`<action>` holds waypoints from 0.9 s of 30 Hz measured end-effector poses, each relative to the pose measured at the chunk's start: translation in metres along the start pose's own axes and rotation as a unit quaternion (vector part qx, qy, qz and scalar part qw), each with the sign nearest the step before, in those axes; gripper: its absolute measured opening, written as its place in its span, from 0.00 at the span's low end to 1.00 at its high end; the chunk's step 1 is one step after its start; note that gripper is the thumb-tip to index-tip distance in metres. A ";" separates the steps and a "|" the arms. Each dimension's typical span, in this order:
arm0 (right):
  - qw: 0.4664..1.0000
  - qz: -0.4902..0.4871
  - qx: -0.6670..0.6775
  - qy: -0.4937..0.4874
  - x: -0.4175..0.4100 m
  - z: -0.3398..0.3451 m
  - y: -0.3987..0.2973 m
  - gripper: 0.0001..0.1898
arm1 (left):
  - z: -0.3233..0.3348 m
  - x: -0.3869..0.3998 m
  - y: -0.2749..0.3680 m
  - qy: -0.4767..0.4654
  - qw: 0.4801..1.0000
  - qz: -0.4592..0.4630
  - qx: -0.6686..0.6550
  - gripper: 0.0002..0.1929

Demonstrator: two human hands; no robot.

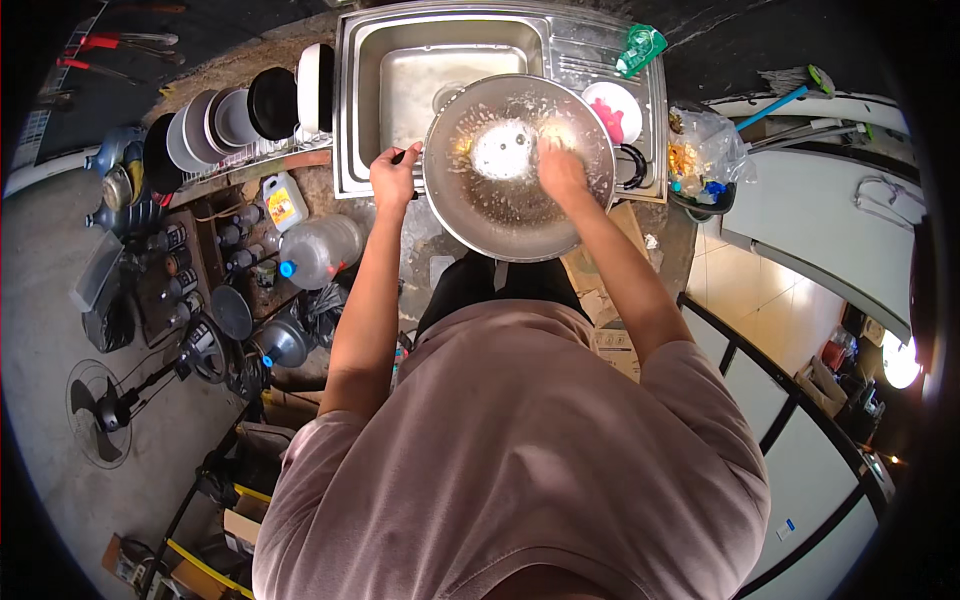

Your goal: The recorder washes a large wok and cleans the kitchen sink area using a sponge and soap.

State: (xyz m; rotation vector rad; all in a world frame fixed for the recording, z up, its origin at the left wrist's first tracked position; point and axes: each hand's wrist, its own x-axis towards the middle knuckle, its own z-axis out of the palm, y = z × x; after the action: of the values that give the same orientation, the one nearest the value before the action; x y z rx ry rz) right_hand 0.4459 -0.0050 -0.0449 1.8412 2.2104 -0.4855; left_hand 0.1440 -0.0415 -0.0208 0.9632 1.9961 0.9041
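A large metal wok (510,217) is tilted over the sink's right half, its inside wet and spotted with white suds. My left hand (395,178) grips the black handle on its left side. Inside the wok, my right hand (561,169) presses against the soapy wall. Something pale yellowish shows by those fingers, but blur and foam hide whether it is a sponge or only suds. A second black handle (634,166) sticks out on the right. Behind the wok lies the stainless steel sink basin (405,90), with its drain partly covered by the wok's rim.
A white bowl (631,112) with a pink cloth-like item (609,120) and a green plastic pack (640,49) sit on the drainboard (577,45). Dishes stand in a rack (259,155) at left. A rubbish bin (705,201) adjoins the right edge. Below left is a large clear bottle (322,251).
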 end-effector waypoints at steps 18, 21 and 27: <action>0.998 -0.061 -0.023 -0.005 -0.006 0.000 0.014 0.11 | 0.002 0.008 0.001 -0.022 0.999 0.012 0.023 0.20; 1.000 0.011 -0.007 -0.013 0.018 -0.018 0.035 0.13 | 0.002 0.009 0.000 -0.033 0.999 0.014 0.023 0.19; 0.990 -0.126 -0.016 0.059 0.016 0.022 0.017 0.12 | 0.001 0.010 -0.003 -0.041 0.998 0.014 0.034 0.18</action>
State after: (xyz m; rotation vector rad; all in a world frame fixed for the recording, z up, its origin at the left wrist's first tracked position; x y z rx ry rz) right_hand 0.4586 0.0033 -0.0731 1.6206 2.5310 -0.3896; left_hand 0.1395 -0.0344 -0.0265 1.0516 1.9595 0.8039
